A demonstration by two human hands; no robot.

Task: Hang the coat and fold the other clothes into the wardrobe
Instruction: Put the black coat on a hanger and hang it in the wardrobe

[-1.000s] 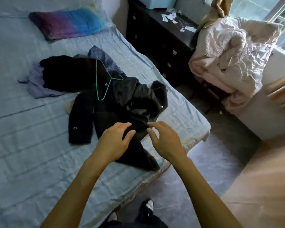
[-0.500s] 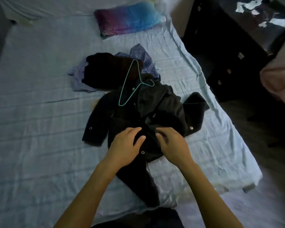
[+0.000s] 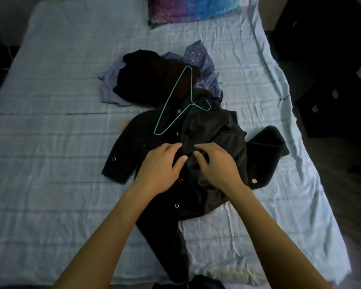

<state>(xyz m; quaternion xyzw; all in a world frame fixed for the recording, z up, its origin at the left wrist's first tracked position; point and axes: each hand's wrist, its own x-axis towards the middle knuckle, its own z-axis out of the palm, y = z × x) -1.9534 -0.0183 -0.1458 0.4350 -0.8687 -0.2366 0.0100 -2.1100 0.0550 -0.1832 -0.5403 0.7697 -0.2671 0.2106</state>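
A: Where is the coat [image 3: 196, 155] right now?

B: Spread on the bed [image 3: 50, 142], open side up, dark lining showing. Taking the coat as the landmark: the green wire hanger [image 3: 176, 105] lies across its collar end, unused, and the other clothes [image 3: 154, 80] sit in a heap just beyond the collar, touching it. A pillow [image 3: 188, 9] lies well beyond that, at the head of the bed.

A: And the hands?

B: Both are on the coat's middle, at the front edge with the snaps. The left hand [image 3: 161, 167] rests palm down, fingers curled, thumb toward the opening. The right hand [image 3: 217, 165] is just beside it with fingertips bent into the cloth. Each looks narrowed onto fabric, but whether either truly pinches a fold I cannot tell (the cloth is black on black there).

A: So which step is this?

B: I'd judge it as readying the coat for hanging: straightening or closing the front. The hanger is not yet inside the shoulders, and no folding has begun. Next, the collar needs opening so the hanger can slide into both shoulders.

A: Anything you can't see?

B: The wardrobe is not in view. The coat's hem runs under the forearms toward the frame's lower edge. The heap's garments blur together, so I can't count them.
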